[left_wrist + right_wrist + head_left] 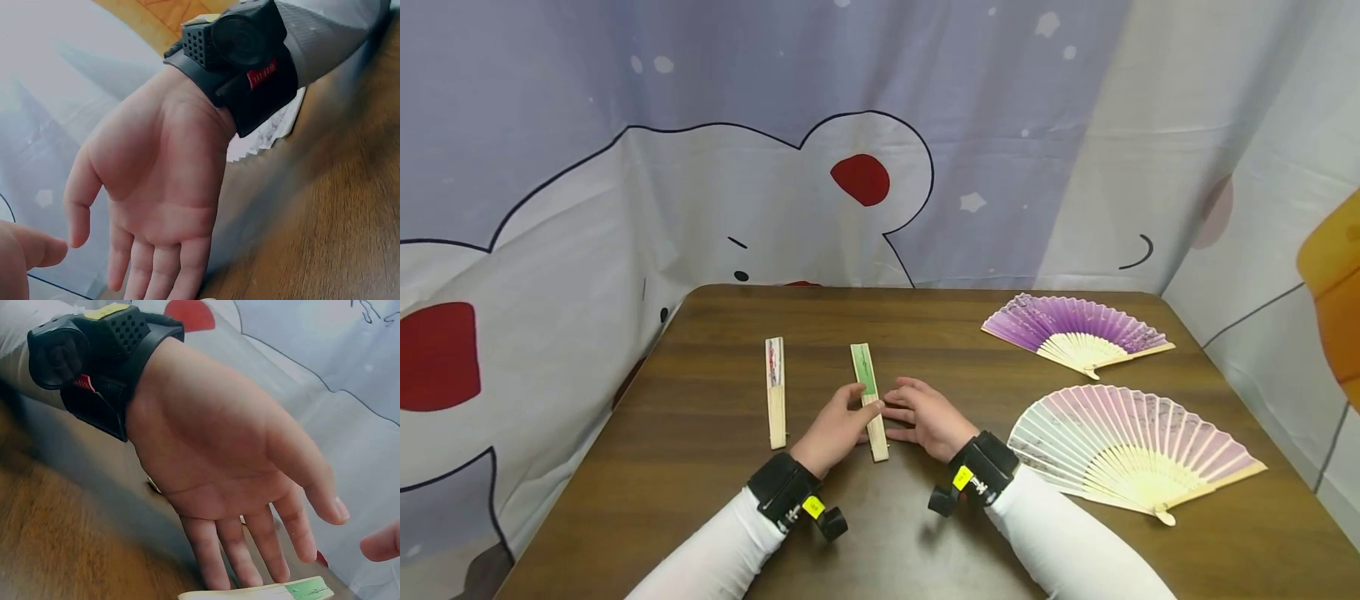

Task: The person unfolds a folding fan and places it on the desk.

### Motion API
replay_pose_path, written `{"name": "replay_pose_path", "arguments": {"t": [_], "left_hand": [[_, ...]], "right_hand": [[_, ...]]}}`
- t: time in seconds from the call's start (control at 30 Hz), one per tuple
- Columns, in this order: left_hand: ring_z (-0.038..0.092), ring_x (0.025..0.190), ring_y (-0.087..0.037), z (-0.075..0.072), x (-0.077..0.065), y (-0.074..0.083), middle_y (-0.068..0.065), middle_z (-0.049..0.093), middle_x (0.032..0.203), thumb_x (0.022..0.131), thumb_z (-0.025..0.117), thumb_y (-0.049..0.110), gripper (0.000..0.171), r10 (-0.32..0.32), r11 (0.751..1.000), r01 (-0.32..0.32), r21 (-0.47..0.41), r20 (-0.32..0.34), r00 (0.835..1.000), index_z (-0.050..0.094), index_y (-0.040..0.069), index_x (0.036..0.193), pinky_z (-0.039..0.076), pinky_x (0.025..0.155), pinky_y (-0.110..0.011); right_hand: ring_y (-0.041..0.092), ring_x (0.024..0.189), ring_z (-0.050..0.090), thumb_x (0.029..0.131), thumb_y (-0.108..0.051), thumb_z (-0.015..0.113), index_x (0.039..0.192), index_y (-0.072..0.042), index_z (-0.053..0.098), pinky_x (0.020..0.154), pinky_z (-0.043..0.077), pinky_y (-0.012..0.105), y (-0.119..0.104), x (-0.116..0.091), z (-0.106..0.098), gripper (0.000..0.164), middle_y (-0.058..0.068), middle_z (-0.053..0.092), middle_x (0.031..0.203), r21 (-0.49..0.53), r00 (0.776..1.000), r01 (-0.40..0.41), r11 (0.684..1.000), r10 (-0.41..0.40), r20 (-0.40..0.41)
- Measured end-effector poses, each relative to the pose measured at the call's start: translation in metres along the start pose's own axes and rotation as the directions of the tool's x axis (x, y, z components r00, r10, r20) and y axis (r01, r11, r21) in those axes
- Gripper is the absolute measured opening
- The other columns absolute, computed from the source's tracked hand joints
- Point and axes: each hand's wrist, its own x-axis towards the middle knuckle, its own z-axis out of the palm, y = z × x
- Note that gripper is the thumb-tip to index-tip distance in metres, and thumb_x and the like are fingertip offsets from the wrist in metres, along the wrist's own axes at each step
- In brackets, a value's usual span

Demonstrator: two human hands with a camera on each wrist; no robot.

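A folded hand fan [865, 371] with green fabric and pale wooden ribs lies on the table between my two hands. My left hand [835, 429] is at its left side, thumb reaching across the ribs in the head view. In the right wrist view this hand shows its palm and extended fingers, with the green fan [307, 589] just beyond the fingertips. To the right of the fan is my right hand [932, 421], fingers loosely extended toward it. The left wrist view shows that palm [162, 162] bare, thumb apart from the fingers.
Another folded fan [776, 400], white with red markings, lies to the left. On the right, a spread purple fan [1075, 321] lies behind a spread pink and pale green fan [1135, 442]. A printed curtain [985, 125] hangs behind the brown table [700, 492].
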Motion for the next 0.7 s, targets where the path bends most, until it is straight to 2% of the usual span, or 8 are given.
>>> {"name": "replay_pose_path", "arguments": {"t": [0.17,0.37,0.53,0.7], "left_hand": [[0.050,0.126,-0.035,-0.003,0.001,-0.001,-0.024,0.033,0.152,0.101,0.055,0.034,0.065,-0.022,0.992,0.025,-0.127,0.025,0.999,0.031,-0.003,0.149,0.056,0.088,-0.041],[0.052,0.121,-0.035,-0.006,-0.004,0.003,-0.022,0.045,0.140,0.102,0.053,0.031,0.059,-0.044,0.966,0.058,-0.253,0.057,0.997,0.035,-0.004,0.146,0.056,0.088,-0.041],[0.054,0.118,-0.035,-0.007,-0.007,0.006,-0.023,0.046,0.136,0.102,0.053,0.030,0.057,-0.034,0.952,0.060,-0.299,0.092,0.995,0.036,-0.004,0.145,0.057,0.087,-0.042],[0.053,0.119,-0.036,-0.006,-0.008,0.008,-0.024,0.046,0.136,0.101,0.055,0.029,0.057,-0.013,0.933,0.052,-0.355,0.109,0.994,0.037,-0.003,0.145,0.056,0.089,-0.041]], "right_hand": [[0.038,0.126,0.048,0.100,-0.014,0.048,0.154,0.001,0.016,0.100,0.047,0.053,0.003,0.001,0.001,0.065,0.026,0.039,0.142,0.059,0.998,-0.003,0.998,0.007,-0.060],[0.026,0.102,0.055,0.098,-0.010,0.048,0.149,0.006,0.026,0.080,0.053,0.035,0.007,0.000,0.003,0.057,0.020,0.048,0.129,0.083,0.995,-0.004,0.997,0.012,-0.103],[0.022,0.095,0.056,0.097,-0.008,0.049,0.141,0.008,0.037,0.073,0.051,0.031,0.009,-0.001,0.003,0.049,0.014,0.055,0.116,0.042,0.997,-0.028,0.999,0.031,-0.074],[0.025,0.098,0.059,0.096,-0.007,0.049,0.139,0.008,0.042,0.075,0.054,0.034,0.012,-0.001,0.003,0.047,0.019,0.057,0.121,0.000,0.999,-0.043,0.999,0.043,-0.024]]}}
